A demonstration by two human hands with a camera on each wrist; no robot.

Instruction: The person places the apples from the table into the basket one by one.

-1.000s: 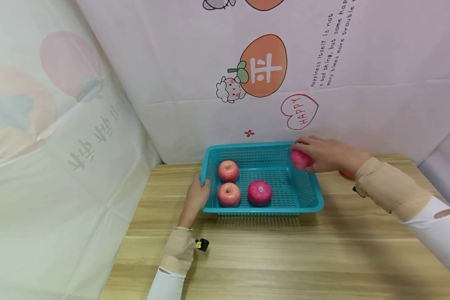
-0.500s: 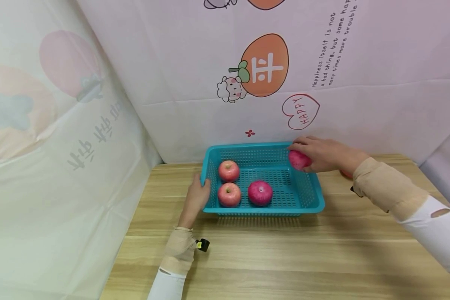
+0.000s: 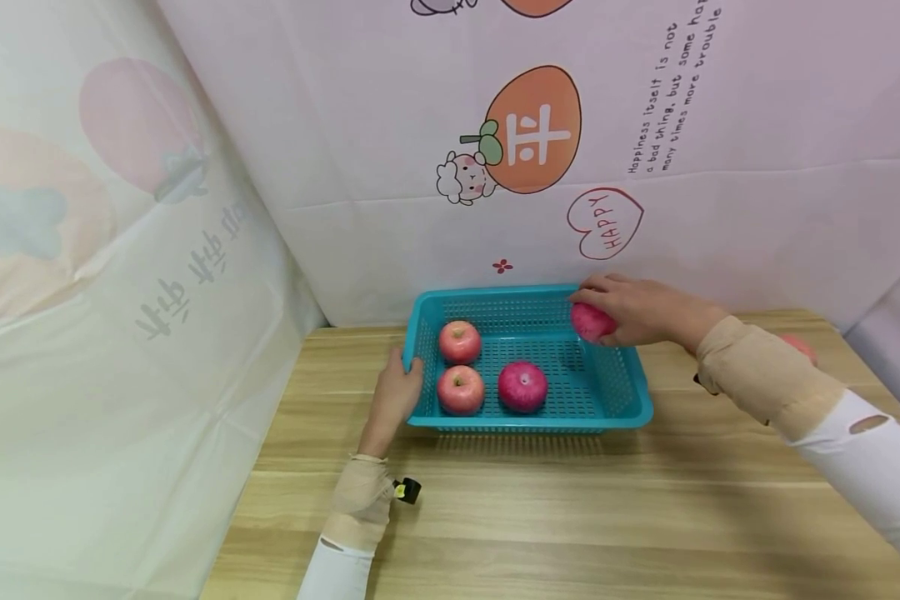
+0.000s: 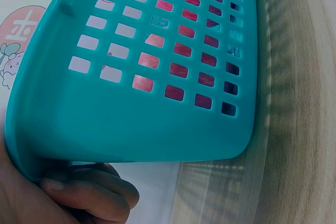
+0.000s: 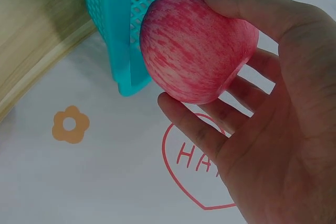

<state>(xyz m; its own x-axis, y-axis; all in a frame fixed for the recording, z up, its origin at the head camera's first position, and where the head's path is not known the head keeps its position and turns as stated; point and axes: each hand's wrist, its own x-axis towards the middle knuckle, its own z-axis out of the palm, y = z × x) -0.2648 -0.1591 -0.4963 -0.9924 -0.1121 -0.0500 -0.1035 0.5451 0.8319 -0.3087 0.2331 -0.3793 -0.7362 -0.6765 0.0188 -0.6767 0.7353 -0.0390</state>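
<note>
A teal plastic basket sits on the table against the back sheet. My left hand grips its left rim; in the left wrist view the curled fingers show beneath the basket's edge. My right hand holds a red apple at the basket's back right corner, above its floor. Thumb and fingers lie around that apple in the right wrist view. Inside the basket, two lighter apples stand one behind the other at the left. A deep pink apple lies right of the front one.
Beyond my right forearm, a pinkish round object is partly hidden on the table's right side. A printed white sheet hangs behind the table, and another hangs at the left.
My right hand has moved slightly left with the apple, further over the basket. The round object at the right has come out from behind my forearm. My left hand stays on the rim.
</note>
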